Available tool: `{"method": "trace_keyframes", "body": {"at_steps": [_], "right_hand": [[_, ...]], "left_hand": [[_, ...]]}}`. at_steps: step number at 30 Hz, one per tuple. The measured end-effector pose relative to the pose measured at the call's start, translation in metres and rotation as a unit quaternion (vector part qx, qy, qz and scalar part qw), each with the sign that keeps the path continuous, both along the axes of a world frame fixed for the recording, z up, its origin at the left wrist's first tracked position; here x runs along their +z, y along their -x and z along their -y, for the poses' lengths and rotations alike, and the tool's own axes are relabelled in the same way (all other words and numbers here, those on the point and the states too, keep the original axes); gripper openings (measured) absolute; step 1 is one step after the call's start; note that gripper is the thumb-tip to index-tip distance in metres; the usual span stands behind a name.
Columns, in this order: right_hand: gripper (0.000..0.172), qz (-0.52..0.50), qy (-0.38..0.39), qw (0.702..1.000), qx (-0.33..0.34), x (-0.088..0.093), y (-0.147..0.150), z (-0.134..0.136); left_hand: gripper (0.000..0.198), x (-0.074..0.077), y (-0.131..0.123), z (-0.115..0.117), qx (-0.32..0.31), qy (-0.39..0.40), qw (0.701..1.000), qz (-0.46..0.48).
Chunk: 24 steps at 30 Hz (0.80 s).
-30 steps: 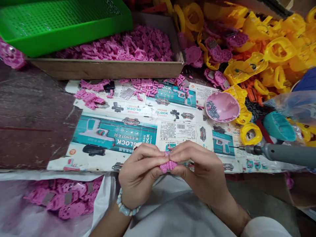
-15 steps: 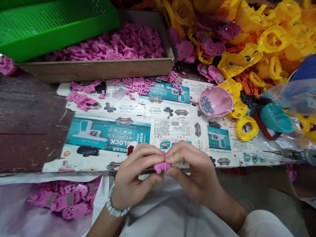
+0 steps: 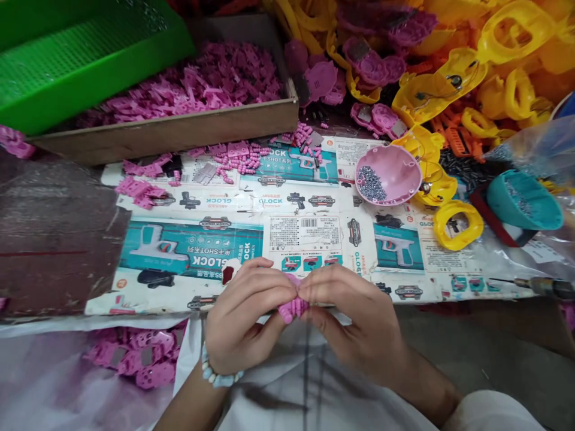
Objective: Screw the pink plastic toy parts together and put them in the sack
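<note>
Printed cardboard (image 3: 309, 206) is covering part of a dark table (image 3: 58, 221), and its front edge is lying near the person's lap. At this edge, a small ridged pink part (image 3: 294, 309) is sitting between the fingertips of both hands, its lower end showing below them. The left hand (image 3: 242, 323) is pinching it from one side, and the right hand (image 3: 366, 323) is clamping the opposite side, with slightly blurred fingertips. Farther away, a pink shell (image 3: 402, 170) is holding small metal screws (image 3: 372, 184), and a yellow ring (image 3: 476, 230) is lying just beside it. Behind, a cardboard box (image 3: 179, 130) is containing many pink pieces (image 3: 211, 84), while a green tray (image 3: 85, 90) is partly covering them.
</note>
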State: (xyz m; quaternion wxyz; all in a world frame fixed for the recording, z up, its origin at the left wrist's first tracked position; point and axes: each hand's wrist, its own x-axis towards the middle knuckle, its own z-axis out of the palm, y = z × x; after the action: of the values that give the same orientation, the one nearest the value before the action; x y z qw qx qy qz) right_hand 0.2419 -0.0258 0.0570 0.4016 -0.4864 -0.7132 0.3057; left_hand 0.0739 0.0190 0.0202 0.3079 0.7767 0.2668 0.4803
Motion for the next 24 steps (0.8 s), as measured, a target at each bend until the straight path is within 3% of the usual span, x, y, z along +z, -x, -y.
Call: {"method": "trace_keyframes", "body": {"at_steps": [9,16,19,21,24], "right_hand": [[0.009,0.043,-0.053,0.997,0.023,-0.002,0.002,-0.005],[0.007,0.078,-0.068,0.995,-0.014,0.000,0.012,-0.002],[0.005,0.020,-0.035,0.998,-0.045,-0.005,0.004,-0.007],[0.003,-0.045,0.056,0.992,-0.102,-0.011,-0.005,-0.012],[0.011,-0.039,0.164,0.969,-0.183,-0.020,-0.019,-0.011]], "left_hand": [[0.015,-0.004,0.002,0.007,0.005,0.006,0.999,0.051],[0.020,-0.012,0.010,0.013,0.009,0.020,0.999,0.049],[0.026,0.004,0.016,0.001,-0.029,0.033,0.999,-0.020],[0.032,0.021,0.012,-0.017,-0.057,0.031,0.991,-0.116],[0.027,0.046,-0.028,-0.059,-0.062,-0.011,0.963,-0.264]]}}
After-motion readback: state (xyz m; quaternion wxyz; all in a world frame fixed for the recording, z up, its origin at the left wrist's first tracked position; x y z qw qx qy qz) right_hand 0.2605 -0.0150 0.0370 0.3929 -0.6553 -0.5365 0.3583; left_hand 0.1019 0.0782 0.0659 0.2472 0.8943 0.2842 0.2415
